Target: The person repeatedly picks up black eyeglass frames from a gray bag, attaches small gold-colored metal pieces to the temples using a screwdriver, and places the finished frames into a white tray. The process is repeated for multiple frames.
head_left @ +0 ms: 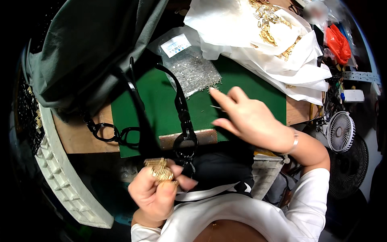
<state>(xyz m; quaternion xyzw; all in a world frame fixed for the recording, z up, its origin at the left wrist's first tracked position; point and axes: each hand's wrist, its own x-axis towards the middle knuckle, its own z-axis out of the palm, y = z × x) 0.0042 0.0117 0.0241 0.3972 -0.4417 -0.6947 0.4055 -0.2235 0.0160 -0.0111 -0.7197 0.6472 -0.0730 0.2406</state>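
Left hand pinching gold pieces; right hand, grip unclear, near bag with blue-printed label

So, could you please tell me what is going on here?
The person's left hand holds a bundle of gold-coloured metal pieces. The right hand is over the green mat, its forefinger near small silvery bits by a clear bag. Gold-coloured linked pieces lie on white wrapping.

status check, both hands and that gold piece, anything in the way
Left hand gripping gold piece. Right hand near silver bits. Black frame partly hides green mat.
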